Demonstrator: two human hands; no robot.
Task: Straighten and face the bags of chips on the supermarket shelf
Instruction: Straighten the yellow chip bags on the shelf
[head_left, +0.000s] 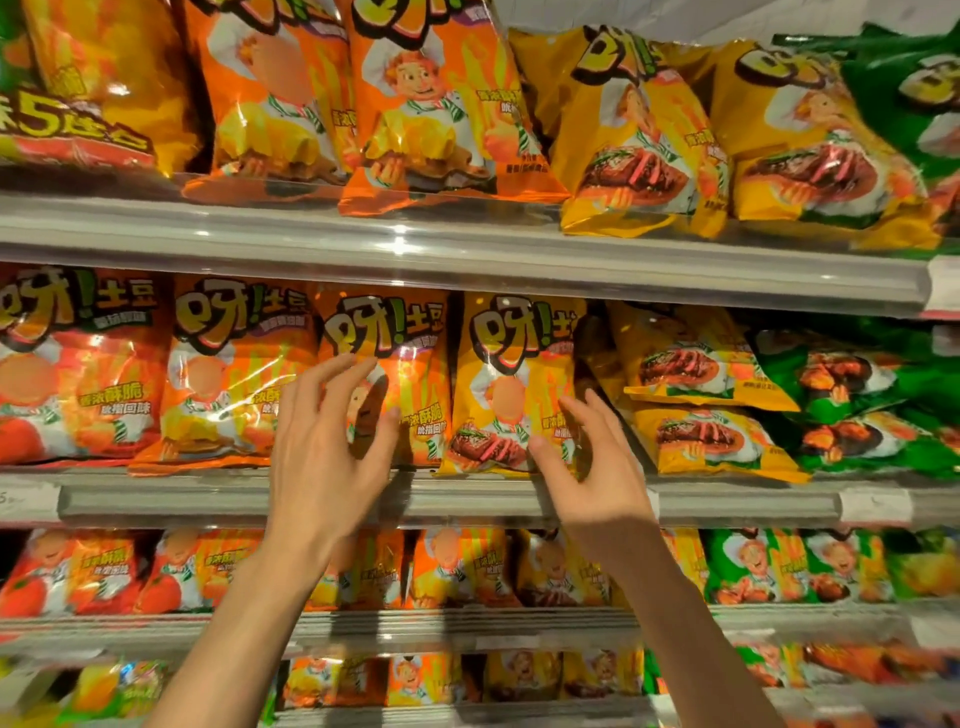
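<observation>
Glossy yellow steak-print chip bag (511, 384) stands upright, long axis vertical, front facing out. Left hand (324, 447) and right hand (597, 467) flank it, fingers spread, gripping nothing.

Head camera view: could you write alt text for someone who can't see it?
Two bare hands reach toward the middle shelf of chips, the left hand open before an orange bag, the right hand open at a yellow bag. Further right, yellow bags lie tilted and stacked beside green bags.
</observation>
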